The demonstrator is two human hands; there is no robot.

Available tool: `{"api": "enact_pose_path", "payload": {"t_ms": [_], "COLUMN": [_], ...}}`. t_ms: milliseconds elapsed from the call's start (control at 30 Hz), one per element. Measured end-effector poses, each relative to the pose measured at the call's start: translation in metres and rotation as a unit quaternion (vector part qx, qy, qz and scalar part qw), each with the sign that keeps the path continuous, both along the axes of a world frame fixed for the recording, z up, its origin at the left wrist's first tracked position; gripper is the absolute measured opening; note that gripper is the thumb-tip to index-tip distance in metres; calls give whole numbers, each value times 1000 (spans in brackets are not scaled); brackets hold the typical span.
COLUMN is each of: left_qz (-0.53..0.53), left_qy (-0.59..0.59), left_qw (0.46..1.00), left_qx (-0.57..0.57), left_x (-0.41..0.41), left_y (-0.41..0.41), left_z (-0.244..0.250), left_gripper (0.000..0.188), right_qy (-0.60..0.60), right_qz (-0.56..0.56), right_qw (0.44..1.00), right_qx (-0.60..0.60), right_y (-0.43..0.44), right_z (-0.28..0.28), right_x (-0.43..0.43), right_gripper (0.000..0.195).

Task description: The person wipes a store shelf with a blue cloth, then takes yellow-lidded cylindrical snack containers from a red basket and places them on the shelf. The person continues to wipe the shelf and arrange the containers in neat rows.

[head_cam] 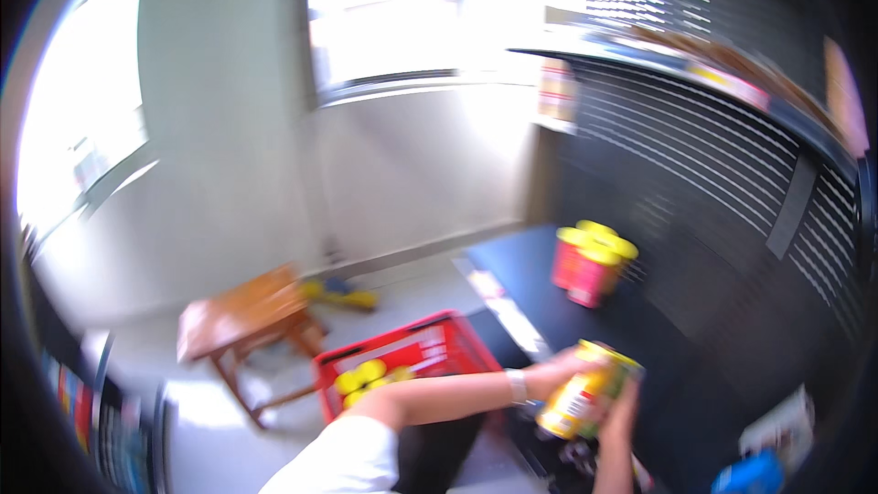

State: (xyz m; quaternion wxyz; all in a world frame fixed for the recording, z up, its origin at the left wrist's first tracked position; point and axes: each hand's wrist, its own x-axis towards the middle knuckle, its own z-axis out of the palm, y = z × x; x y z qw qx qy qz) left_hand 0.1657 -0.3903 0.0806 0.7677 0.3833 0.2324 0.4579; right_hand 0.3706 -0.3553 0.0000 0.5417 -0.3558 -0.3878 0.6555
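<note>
Between my two hands is a yellow labelled canister [568, 406], tilted, with something green beside it. My left hand [564, 369] grips its upper left side, and my right hand [619, 406] grips the right side. Blur hides the exact finger placement. Beyond them, several red canisters with yellow lids [591, 267] stand grouped on the dark shelf surface [511, 247]. A red plastic basket [405, 336] is left of my hands, partly behind my left forearm, with several yellow-lidded containers [363, 381] inside.
A wooden stool [243, 309] stands on the floor at the left. Black slatted shelving [686, 130] rises on the right. A blue item [748, 473] and a pale packet [782, 429] lie at the lower right. Stocked shelves [75, 405] are at the far lower left.
</note>
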Motion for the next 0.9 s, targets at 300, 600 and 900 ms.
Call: {"api": "enact_pose_path", "payload": {"t_ms": [300,600,900], "left_qz": [0,94,133], "left_qy": [10,11,-20], "left_qw": [999,995,990], "left_qx": [36,42,29], "left_x": [15,-1,-14], "left_y": [10,12,34], "left_z": [-17,-3,-6], "left_gripper": [67,61,55], "right_qy": [-143,-262,-312], "right_qz": [-106,-80,-52], "right_qw": [984,958,938], "right_qx": [13,83,138], "right_y": [-34,-9,27], "right_z": [57,65,40], "right_x": [-14,-61,-73], "right_gripper": [69,68,67]}}
